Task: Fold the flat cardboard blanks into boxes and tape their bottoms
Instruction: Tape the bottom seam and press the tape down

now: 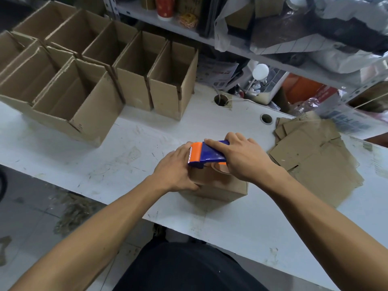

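Observation:
A small folded cardboard box (pixel 218 187) stands bottom-up on the white table (pixel 117 164), right in front of me. My left hand (pixel 176 169) grips its left side, thumb on the near face. My right hand (pixel 245 156) holds a blue and orange tape dispenser (pixel 207 154) with a brown tape roll, resting on the box's top. Its toothed orange blade points left, close to my left hand's fingers. A loose pile of flat cardboard blanks (pixel 315 156) lies to the right of the box.
Several open folded boxes (pixel 134 70) stand in rows at the table's back left. Two round cable holes (pixel 220 100) pierce the table behind the work spot. Cluttered metal shelves (pixel 273 51) rise beyond the far edge. The table's near edge runs diagonally past my legs.

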